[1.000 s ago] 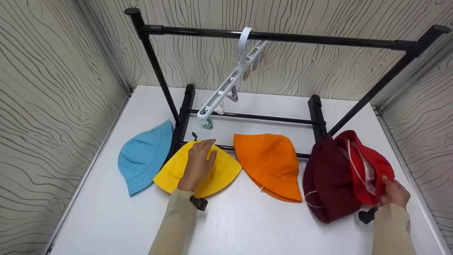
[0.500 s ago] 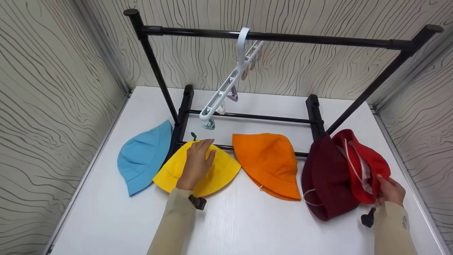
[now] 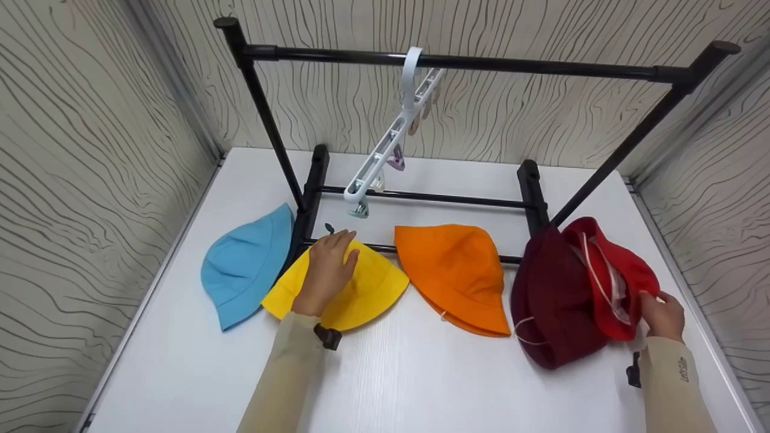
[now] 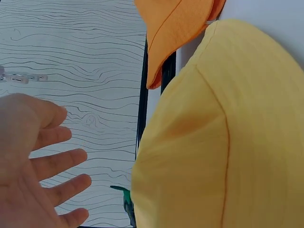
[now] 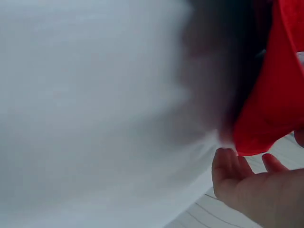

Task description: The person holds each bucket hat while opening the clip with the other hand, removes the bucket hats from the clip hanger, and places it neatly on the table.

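My left hand (image 3: 328,264) hovers over the yellow bucket hat (image 3: 376,288), fingers extended and spread; the left wrist view shows the hand (image 4: 42,166) beside the yellow crown (image 4: 190,156), holding nothing. A small green sprout (image 3: 329,228) tops that hat. At the right, my right hand (image 3: 663,316) pinches the edge of the red hat (image 3: 643,276), thumb on top and fingers beneath. In the right wrist view, fingertips (image 5: 225,159) lie right at the red edge (image 5: 259,128). The red hat, its pale lining and cord showing, leans against a maroon bucket hat (image 3: 559,300).
An orange bucket hat (image 3: 457,273) and a blue one (image 3: 246,261) lie on the white table (image 3: 385,385). Behind them stands a black rack (image 3: 481,62), its base bars near the hats. A pale blue hanger (image 3: 382,144) with small clips hangs from its top bar.
My left hand has shifted slightly left and up over the yellow hat. The right hand keeps its place at the red hat's edge, its wrist turned slightly. The head view has shifted a little.
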Available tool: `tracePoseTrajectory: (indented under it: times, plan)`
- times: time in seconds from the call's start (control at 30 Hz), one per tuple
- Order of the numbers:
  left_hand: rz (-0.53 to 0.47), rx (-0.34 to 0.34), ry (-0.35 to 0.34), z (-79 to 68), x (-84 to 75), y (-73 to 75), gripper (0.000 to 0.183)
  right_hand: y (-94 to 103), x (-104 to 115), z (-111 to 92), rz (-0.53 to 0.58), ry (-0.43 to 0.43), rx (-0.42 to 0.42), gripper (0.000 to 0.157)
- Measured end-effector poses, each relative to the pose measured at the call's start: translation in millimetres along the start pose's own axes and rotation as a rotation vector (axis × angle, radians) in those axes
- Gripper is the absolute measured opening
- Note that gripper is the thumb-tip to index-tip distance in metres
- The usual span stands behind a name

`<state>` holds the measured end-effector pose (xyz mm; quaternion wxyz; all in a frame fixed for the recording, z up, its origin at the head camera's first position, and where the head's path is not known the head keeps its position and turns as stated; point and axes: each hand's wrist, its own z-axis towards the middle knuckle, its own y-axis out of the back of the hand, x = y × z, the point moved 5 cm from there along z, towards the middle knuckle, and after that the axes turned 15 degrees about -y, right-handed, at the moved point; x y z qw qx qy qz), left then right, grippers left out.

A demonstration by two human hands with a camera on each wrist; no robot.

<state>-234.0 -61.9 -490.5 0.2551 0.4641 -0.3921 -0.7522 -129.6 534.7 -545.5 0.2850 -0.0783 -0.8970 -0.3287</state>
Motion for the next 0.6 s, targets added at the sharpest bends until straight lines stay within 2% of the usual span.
tracePoseTrajectory:
  times: [0.2, 0.37, 0.6]
  plan:
    - [0.081, 0.022, -0.021, 5.0, 4.8, 12.7, 0.049, -0.8, 33, -13, -0.077, 0.148, -0.079, 0.071]
    - [0.198, 0.034, -0.025, 10.4, 10.2, 27.7, 0.054, -4.1, 55, -34, -0.126, 0.284, -0.130, 0.068]
    - [0.281, -0.024, -0.071, 19.1, 12.2, 51.0, 0.061, -14.2, 79, -66, -0.200, 0.482, -0.206, 0.069]
